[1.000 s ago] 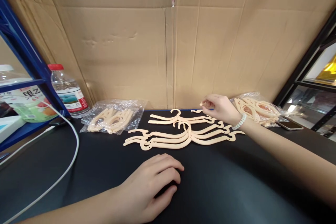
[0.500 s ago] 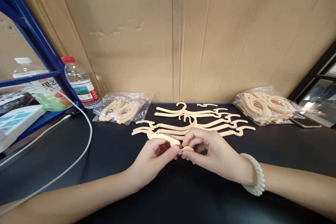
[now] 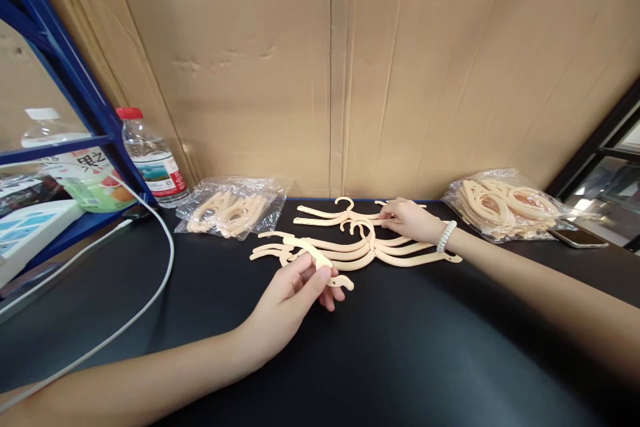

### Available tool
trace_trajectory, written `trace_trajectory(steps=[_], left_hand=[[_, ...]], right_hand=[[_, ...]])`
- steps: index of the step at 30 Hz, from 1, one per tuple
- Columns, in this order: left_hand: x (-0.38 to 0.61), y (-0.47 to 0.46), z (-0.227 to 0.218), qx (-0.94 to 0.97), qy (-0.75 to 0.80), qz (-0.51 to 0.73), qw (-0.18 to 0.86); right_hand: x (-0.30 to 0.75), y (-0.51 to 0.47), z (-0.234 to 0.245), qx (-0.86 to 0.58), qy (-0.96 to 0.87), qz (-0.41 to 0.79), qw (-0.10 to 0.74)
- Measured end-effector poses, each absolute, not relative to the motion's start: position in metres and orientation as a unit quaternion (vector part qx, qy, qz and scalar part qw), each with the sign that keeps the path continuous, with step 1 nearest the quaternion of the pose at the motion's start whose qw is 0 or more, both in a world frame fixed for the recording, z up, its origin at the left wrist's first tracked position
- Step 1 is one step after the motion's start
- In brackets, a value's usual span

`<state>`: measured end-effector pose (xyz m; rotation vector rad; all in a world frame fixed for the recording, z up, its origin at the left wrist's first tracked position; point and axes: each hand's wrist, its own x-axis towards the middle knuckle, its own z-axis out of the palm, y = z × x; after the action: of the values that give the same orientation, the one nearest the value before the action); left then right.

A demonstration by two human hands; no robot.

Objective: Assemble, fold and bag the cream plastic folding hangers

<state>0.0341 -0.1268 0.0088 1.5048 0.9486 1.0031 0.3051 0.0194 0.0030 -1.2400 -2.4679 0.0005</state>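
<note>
In my left hand (image 3: 305,283), closed between thumb and fingers, is a beige plastic hanger piece (image 3: 316,255). Its broad arm slants up to the left, and a short curved end with a small hole sticks out past my thumb. My right hand (image 3: 413,221) reaches over the table, its fingers pinched at the right arm of the rearmost hanger (image 3: 325,219); the hand hides part of that arm. Several assembled folding hangers (image 3: 345,257) lie in a row in front of it, hooks toward the back. A small loose piece (image 3: 381,203) lies behind my right hand, partly covered.
Clear bags of hanger parts lie at the left (image 3: 230,210) and right (image 3: 505,207). Beside the right bag is a phone (image 3: 580,237). A red-capped bottle (image 3: 155,163) stands by the blue shelf (image 3: 90,103). A white cable (image 3: 167,273) curves across the left side. Cardboard (image 3: 250,93) rises behind.
My right hand has let go of the piece held by both hands and moved back and right to the hangers. My left hand keeps its hold, the piece now tilted more steeply.
</note>
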Motion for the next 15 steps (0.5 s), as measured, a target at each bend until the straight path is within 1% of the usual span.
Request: trace_trajectory(steps=[4, 7, 10, 15], left_hand=[[0.034, -0.127, 0.009, 0.618, 0.398, 0.422, 0.531], [0.034, -0.127, 0.006, 0.610, 0.383, 0.441, 0.535], [0.031, -0.126, 0.005, 0.613, 0.374, 0.451, 0.530], [0.026, -0.124, 0.010, 0.609, 0.373, 0.454, 0.533]], right_hand=[[0.304, 0.012, 0.011, -0.442, -0.871, -0.004, 0.217], [0.309, 0.000, 0.027, -0.445, -0.858, -0.007, 0.256], [0.320, -0.017, 0.040, -0.436, -0.845, 0.016, 0.309], [0.340, -0.054, 0.037, -0.418, -0.826, 0.038, 0.376]])
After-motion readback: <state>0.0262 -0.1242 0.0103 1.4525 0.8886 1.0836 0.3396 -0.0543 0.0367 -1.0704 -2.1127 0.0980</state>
